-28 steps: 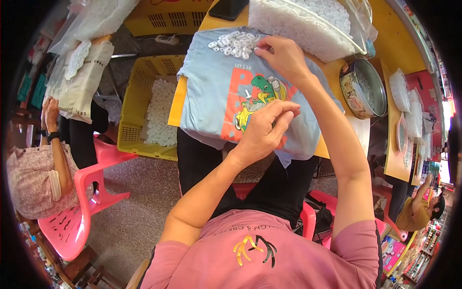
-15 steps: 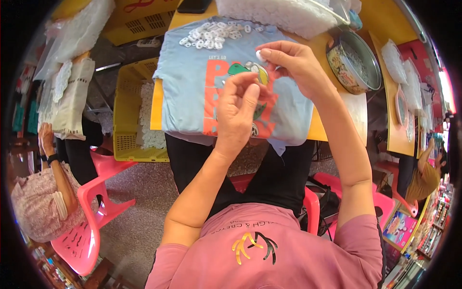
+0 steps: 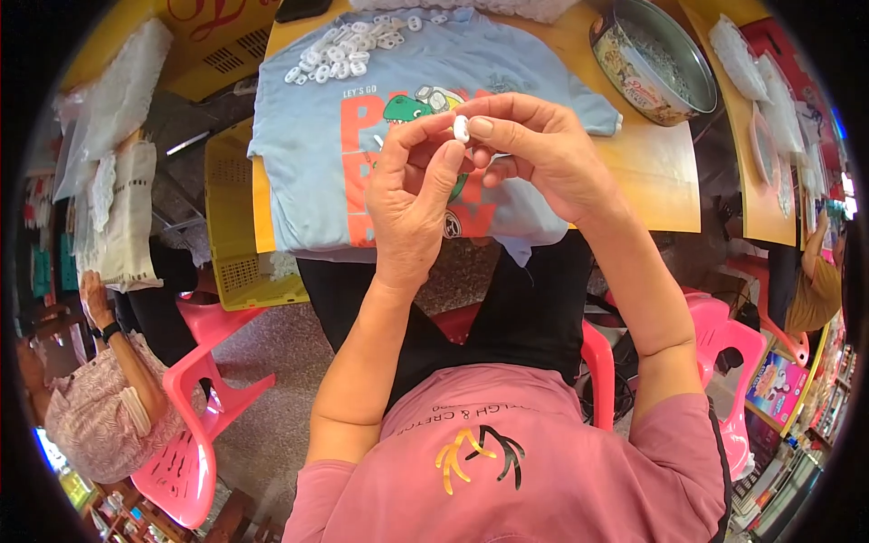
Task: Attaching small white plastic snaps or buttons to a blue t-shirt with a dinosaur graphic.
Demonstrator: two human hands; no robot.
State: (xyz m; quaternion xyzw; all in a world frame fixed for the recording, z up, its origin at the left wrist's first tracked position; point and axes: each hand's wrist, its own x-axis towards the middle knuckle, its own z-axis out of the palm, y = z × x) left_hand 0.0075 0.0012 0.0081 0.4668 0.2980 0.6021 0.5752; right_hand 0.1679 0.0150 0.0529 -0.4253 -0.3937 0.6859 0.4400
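Note:
My right hand [image 3: 543, 149] pinches a small white oval plastic piece [image 3: 462, 128] with holes in it between thumb and fingertips. Close beside it, my left hand [image 3: 405, 204] is closed, its fingertips near the piece's left edge. Whether the left fingers hold anything small is hidden. Both hands are above a light blue T-shirt [image 3: 303, 181] with red letters and a green dinosaur print, spread over the yellow table [image 3: 656, 181]. A pile of similar white oval pieces [image 3: 339, 54] lies on the shirt's far left part.
An oval metal tin [image 3: 647, 86] with small clear pieces stands at the right. Behind the shirt lies a mass of white pieces [image 3: 525, 7]. A yellow crate [image 3: 237, 244] is left of the table. Pink chairs [image 3: 186, 462] and a seated person [image 3: 100, 407] are at the left.
My hands have come together, and the white piece has moved down and left toward my left fingertips. The whole view has shifted, so the table sits higher and farther left.

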